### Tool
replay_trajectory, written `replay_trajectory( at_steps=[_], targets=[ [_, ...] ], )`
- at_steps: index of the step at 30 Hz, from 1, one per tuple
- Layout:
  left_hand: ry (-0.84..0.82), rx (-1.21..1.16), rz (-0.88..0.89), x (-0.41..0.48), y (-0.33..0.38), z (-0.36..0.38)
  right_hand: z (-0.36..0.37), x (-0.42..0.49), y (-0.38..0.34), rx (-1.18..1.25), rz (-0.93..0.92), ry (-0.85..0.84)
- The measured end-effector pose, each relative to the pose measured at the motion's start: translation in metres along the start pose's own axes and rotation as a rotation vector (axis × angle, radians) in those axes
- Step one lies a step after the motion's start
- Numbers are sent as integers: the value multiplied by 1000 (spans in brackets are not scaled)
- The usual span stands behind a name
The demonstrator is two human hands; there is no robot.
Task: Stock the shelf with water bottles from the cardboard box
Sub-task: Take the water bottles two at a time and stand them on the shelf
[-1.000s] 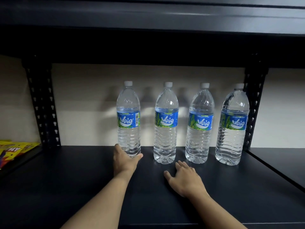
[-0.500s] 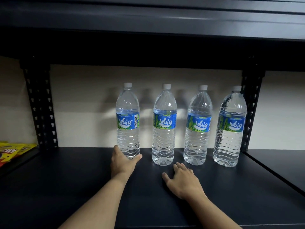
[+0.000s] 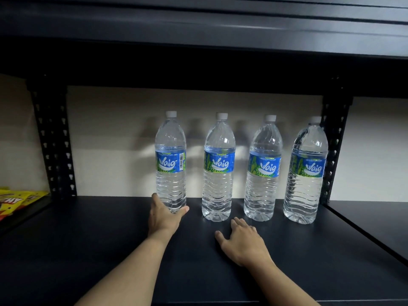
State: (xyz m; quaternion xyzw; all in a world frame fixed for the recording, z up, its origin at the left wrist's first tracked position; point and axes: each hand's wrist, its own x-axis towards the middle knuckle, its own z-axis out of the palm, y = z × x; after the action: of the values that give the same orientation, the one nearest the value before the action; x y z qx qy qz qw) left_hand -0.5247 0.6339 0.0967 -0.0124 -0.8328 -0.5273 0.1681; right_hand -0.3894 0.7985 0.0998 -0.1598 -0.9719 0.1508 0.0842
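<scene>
Head view: the left hand (image 3: 164,219) has its grip round the base of the leftmost clear ribbed plastic water bottle (image 3: 170,164), upright mid-frame, fingers hidden behind it; the right hand (image 3: 242,244) lies flat, empty, on the matte black shelf (image 3: 88,239).

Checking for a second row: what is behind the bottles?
Behind the bottles is a pale wall with their shadows; a black post behind the rightmost. Behind the labels is covered.

A plain cream wall (image 3: 110,140) stands behind the dark metal shelf (image 3: 88,250). Two black perforated posts, the left upright (image 3: 53,138) and the right upright (image 3: 335,138), carry the upper shelf board (image 3: 198,29) (its underside lies in deep shadow). Yellow snack packets (image 3: 19,198) lie in the neighbouring bay at the left.
</scene>
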Motion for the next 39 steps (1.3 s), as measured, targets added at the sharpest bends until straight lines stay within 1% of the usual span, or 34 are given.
replay_trajectory(
  at_steps=[5,9,13,16,18,19,21,23,25,27,28,30,31,33,35,37,39],
  targets=[
    [-19,-8,-15,-2,2,-3,-2,-1,-2,4,-5,8],
    [-68,-41,-44,-7,4,-9,-6,-6,-5,17,3,24],
    [-123,-60,-117,-25,5,-27,-11,-13,-9,-2,27,69],
    [-172,9,-67,-56,3,-50,-16,-23,-16,-122,-2,143],
    [-216,-27,-17,-84,5,-71,-15,-30,-20,-162,-35,151],
    [-222,-50,16,-99,6,-83,-13,-36,-22,-145,-37,140],
    [-193,-108,126,-129,5,-108,-6,-55,-25,-69,-24,102],
    [-130,-175,238,-163,-5,-128,3,-85,-27,6,-32,100],
    [-52,-193,300,-202,-22,-141,12,-122,-27,83,-101,184],
    [12,-152,317,-241,-47,-146,24,-164,-26,169,-224,282],
    [32,-120,301,-260,-61,-146,31,-184,-24,209,-281,320],
    [59,-80,231,-293,-85,-144,42,-218,-17,280,-324,375],
    [33,-41,154,-311,-102,-140,52,-234,-12,284,-325,351],
    [-69,71,-27,-341,-130,-134,75,-253,1,237,-318,203],
    [-205,204,-255,-367,-156,-123,104,-263,16,160,-300,-66],
    [-338,252,-477,-383,-173,-111,134,-264,30,66,-287,-328],
    [-411,266,-646,-392,-184,-101,160,-261,38,-5,-264,-541]
  ],
)
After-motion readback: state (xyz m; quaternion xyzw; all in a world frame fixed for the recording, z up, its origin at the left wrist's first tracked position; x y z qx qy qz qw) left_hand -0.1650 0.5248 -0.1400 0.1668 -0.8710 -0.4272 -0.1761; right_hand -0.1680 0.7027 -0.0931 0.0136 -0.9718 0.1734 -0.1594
